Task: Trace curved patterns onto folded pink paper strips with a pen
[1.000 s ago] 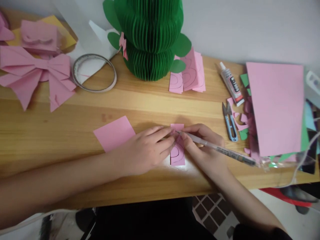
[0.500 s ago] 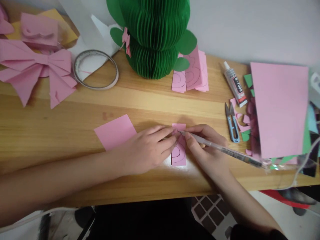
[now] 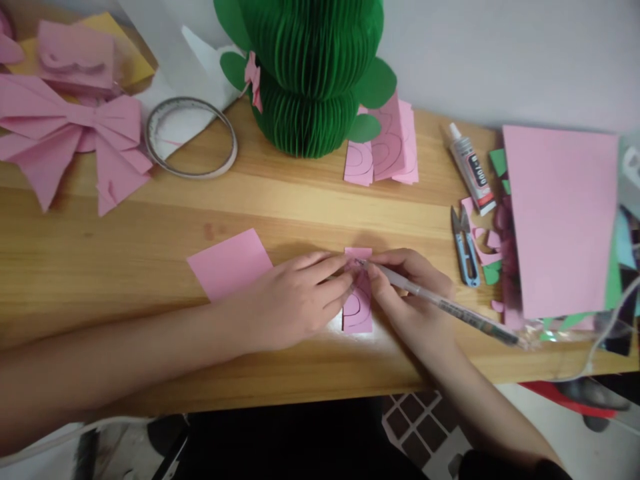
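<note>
My right hand [image 3: 415,287] grips a slim pen [image 3: 450,305], its tip on the upper part of a narrow pink paper strip [image 3: 357,313]. Dark curved lines are drawn on the strip's lower half. My left hand [image 3: 305,293] lies flat with fingers stretched out, their tips pressing on the strip's left side and hiding part of it. Beneath the left wrist and hand, a pink paper square [image 3: 230,263] is partly covered. Behind the hands stands a green honeycomb paper figure [image 3: 307,120], with marked pink paper pieces [image 3: 387,150] beside its base.
Blue thread snips [image 3: 465,250] and a glue tube [image 3: 473,170] lie to the right, near paper scraps and a pink sheet stack [image 3: 563,220]. At left are a tape roll [image 3: 227,163] and a pink paper bow [image 3: 80,120]. The table's front edge [image 3: 300,400] runs below my forearms.
The pen's rear end has swung slightly left and down, while its tip stays near the same spot on the strip. My left hand holds its place.
</note>
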